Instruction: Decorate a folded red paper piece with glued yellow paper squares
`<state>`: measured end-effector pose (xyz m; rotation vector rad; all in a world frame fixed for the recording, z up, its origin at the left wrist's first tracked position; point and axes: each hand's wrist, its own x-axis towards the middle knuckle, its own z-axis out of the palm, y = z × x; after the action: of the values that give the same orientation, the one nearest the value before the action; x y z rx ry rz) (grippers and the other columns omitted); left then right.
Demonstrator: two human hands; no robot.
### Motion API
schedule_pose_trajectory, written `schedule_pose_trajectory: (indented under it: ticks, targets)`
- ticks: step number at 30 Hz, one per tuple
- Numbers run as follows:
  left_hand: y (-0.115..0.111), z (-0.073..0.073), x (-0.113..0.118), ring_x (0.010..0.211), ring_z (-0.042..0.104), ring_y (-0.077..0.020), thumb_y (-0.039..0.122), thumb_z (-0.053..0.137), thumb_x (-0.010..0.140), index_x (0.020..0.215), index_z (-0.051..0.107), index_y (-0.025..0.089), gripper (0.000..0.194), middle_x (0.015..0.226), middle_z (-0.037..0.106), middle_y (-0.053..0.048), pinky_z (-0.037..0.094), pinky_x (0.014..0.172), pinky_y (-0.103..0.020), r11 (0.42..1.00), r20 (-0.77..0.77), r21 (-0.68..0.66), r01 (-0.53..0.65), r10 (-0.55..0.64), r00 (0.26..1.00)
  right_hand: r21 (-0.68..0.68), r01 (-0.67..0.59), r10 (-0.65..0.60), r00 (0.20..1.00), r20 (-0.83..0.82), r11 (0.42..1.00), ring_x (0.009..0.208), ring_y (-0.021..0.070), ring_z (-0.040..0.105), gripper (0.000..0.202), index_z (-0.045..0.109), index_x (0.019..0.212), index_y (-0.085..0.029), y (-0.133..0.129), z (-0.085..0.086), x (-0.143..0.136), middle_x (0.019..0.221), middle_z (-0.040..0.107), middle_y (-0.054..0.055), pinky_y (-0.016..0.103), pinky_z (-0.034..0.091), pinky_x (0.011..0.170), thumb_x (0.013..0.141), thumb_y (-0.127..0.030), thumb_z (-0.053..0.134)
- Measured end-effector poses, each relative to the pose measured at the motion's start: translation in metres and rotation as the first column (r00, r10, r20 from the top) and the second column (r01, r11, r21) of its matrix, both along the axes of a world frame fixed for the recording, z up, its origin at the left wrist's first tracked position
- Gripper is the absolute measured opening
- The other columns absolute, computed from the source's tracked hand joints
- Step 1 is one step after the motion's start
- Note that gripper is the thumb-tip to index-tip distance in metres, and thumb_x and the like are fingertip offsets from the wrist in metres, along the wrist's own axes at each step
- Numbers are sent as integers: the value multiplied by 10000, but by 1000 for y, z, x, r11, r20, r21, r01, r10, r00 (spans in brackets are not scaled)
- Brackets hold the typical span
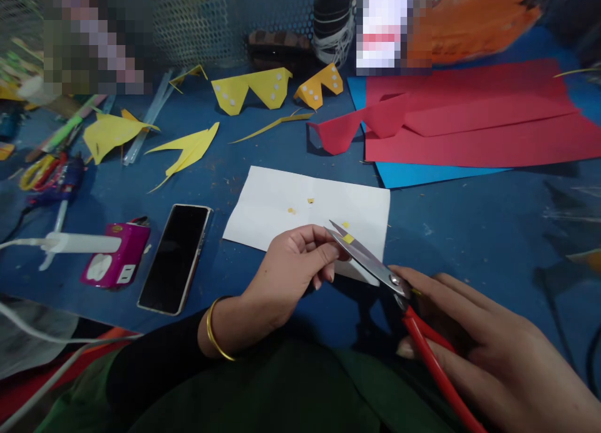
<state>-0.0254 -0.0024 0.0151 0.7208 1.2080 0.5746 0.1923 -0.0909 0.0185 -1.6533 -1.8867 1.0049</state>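
Above the near edge of a white folded paper (272,198), my left hand (295,264) is closed in a pinch; what it holds is mostly hidden behind the fingers. Red-handled scissors (370,261) are gripped in my right hand (479,333), their blades slightly apart and pointing at my left fingertips. A small yellow piece (348,238) shows at the blades. Tiny yellow bits (310,201) lie on the white paper.
Behind are yellow glasses-shaped paper (253,89), an orange one (320,87) and a red one (338,132), beside red sheets (469,120) over blue. At left are a phone (177,258), a magenta adapter (117,258) and a glue gun (68,176).
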Motion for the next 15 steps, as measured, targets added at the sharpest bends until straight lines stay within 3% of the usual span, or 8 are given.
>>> schedule_pose_trajectory:
  ticks: [15]
  targets:
    - [2, -2, 0, 452, 457, -56, 156, 664, 853, 743, 651, 174, 113, 562, 597, 47, 302, 424, -200, 1000, 11, 15, 12, -12, 1000, -26, 21, -20, 1000, 18, 999, 712, 188, 745, 499, 698, 1313, -279, 0, -2, 2, 903, 761, 66, 233, 623, 578, 875, -516, 657]
